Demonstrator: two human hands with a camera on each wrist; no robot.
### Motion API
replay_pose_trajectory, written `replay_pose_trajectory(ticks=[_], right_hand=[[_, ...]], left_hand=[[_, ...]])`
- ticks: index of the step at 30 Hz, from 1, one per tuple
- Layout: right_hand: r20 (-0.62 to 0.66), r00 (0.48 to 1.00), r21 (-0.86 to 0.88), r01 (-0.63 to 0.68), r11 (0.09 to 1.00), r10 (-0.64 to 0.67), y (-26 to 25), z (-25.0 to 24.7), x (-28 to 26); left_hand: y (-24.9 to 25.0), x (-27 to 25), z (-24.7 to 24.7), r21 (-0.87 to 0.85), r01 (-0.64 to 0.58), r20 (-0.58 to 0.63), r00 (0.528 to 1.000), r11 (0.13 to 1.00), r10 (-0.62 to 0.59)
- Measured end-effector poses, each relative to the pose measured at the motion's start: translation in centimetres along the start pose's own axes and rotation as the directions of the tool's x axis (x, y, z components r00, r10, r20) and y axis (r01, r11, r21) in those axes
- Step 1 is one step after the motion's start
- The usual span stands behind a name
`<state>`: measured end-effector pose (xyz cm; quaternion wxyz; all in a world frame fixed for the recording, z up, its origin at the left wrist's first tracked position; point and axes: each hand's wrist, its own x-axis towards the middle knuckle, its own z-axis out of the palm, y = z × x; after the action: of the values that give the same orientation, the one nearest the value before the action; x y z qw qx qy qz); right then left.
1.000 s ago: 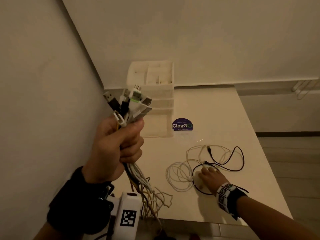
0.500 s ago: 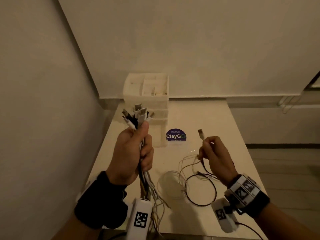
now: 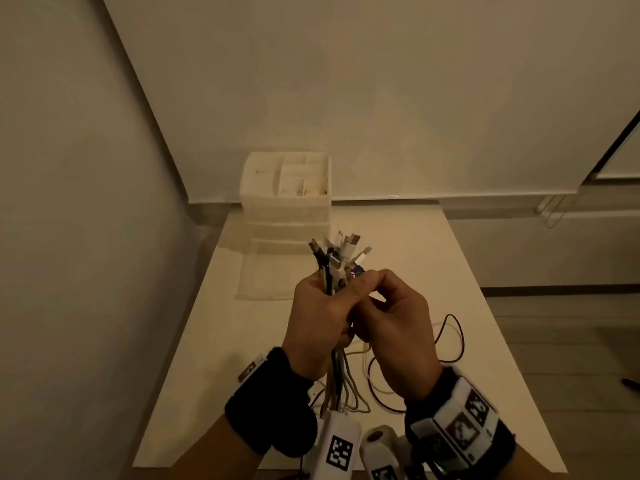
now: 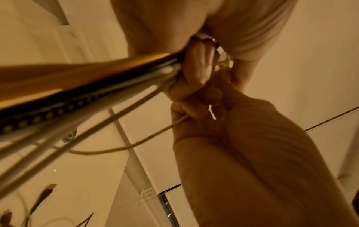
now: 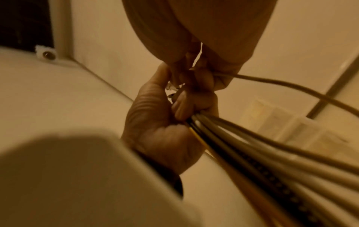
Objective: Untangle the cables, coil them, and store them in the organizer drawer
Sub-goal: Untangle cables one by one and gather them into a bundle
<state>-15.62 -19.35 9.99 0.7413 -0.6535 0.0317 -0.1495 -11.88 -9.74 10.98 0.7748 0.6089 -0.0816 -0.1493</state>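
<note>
My left hand [image 3: 329,310] is raised over the table and grips a bundle of cables [image 3: 337,258], several plugs sticking up above the fist. The strands [image 5: 262,153] hang down from under that fist [image 5: 155,122]. My right hand [image 3: 381,299] is pressed against the left one, its curled fingers pinching the end of a white cable [image 4: 180,120] beside the bundle; this cable [image 5: 291,86] trails off to the table. The white organizer [image 3: 287,206] stands at the table's far left, its bottom drawer [image 3: 266,271] pulled out.
Loose black [image 3: 453,341] and white [image 3: 360,379] cable loops lie on the white table [image 3: 415,251] under and to the right of my hands. Walls close in on the left and behind. The table's right edge drops to the floor.
My right hand lifted a white cable end off the table and brought it up against the bundle. My left hand came down and towards the middle with the bundle.
</note>
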Motion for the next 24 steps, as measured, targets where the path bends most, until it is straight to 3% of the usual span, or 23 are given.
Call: replay_pose_trajectory(ticks=[5,9,13,19,21,24], right_hand=[[-0.015,1.000,-0.088,0.007,0.996,-0.008,0.6,0.5,-0.1],[0.101,0.995,-0.248,0.022,0.969,0.003,1.6,-0.8,0.2],[0.271,0.960,-0.364,0.032,0.931,0.072,3.5,-3.7,0.0],[0.294,0.947,-0.455,0.021,0.890,0.128,7.2,-6.2,1.2],[0.304,0.944,-0.517,0.047,0.854,0.132,8.3,-6.8,1.8],[0.395,0.907,-0.666,0.174,0.726,0.144,10.6,-8.1,2.4]], left_hand=[[-0.5,0.0,-0.4,0.041,0.010,-0.048,0.999,0.999,-0.008],[0.3,0.6,-1.8,-0.002,0.004,-0.089,0.996,1.000,-0.004],[2.1,2.4,-5.1,-0.068,-0.161,-0.207,0.968,0.985,0.144],[4.2,2.1,-7.3,-0.210,-0.246,-0.199,0.958,0.946,0.204],[4.7,1.8,-7.7,-0.216,-0.276,-0.223,0.948,0.937,0.228],[5.8,1.7,-9.0,-0.190,-0.355,-0.292,0.911,0.916,0.293]])
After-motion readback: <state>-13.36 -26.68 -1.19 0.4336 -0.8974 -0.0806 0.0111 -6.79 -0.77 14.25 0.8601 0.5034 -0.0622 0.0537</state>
